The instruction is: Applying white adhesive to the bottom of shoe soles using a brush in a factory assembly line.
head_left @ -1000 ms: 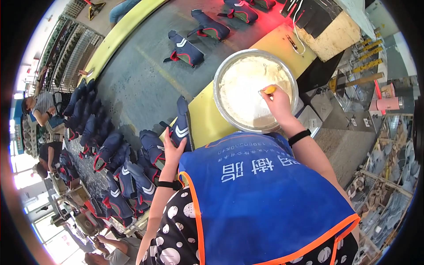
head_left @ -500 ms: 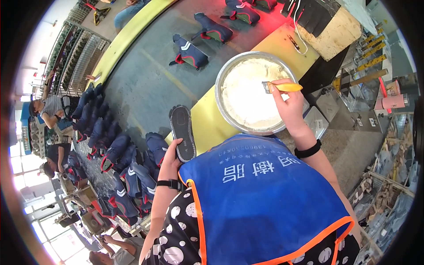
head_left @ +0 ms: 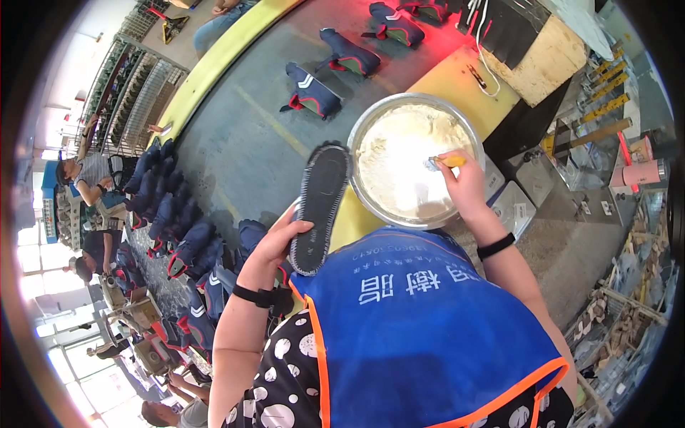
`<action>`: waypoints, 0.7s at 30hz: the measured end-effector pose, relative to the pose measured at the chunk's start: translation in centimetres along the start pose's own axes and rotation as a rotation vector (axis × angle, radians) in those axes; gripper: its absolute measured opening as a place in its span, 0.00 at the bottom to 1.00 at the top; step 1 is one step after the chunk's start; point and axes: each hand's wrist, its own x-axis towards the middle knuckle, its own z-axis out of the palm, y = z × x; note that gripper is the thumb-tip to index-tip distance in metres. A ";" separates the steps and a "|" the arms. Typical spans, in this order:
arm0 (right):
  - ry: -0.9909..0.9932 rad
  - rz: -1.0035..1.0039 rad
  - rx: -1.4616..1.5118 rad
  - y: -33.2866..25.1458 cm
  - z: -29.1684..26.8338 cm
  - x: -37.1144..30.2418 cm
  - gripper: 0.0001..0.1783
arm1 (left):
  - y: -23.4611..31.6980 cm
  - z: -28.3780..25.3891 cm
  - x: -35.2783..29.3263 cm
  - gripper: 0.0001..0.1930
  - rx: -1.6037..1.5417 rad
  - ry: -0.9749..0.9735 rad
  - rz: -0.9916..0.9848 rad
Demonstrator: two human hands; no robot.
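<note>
A shoe upper [head_left: 322,200] is in my left hand [head_left: 277,245], its black stitched bottom turned up; my thumb lies along its edge and the other fingers are hidden beneath. My right hand [head_left: 465,184] grips the yellow handle of a brush [head_left: 451,162] over a round metal basin [head_left: 357,187]. The brush's bristles touch or hover just over the pale, creamy paste [head_left: 399,164] that fills much of the basin; which of the two I cannot tell.
Several navy shoe uppers with red trim [head_left: 315,94] sit spaced along the grey conveyor belt [head_left: 250,107]. Many more are heaped at its left [head_left: 189,246]. A wooden board [head_left: 549,53] with black sheets lies at the far right. Other people [head_left: 93,178] work at the left.
My left hand has raised the shoe upper and brought it closer to the basin. The brush in my right hand has moved down, its handle now foreshortened.
</note>
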 end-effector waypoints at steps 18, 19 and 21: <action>-0.070 -0.671 0.059 -7.3 -2.8 2.0 0.09 | 5.1 6.0 2.8 0.39 0.190 -0.417 -0.241; -0.044 -0.592 0.063 -6.7 -3.0 2.5 0.08 | 4.9 5.6 2.6 0.39 0.189 -0.416 -0.242; -0.018 -0.518 0.115 -6.5 -3.3 2.3 0.08 | 4.6 5.0 2.4 0.41 0.121 -0.437 -0.295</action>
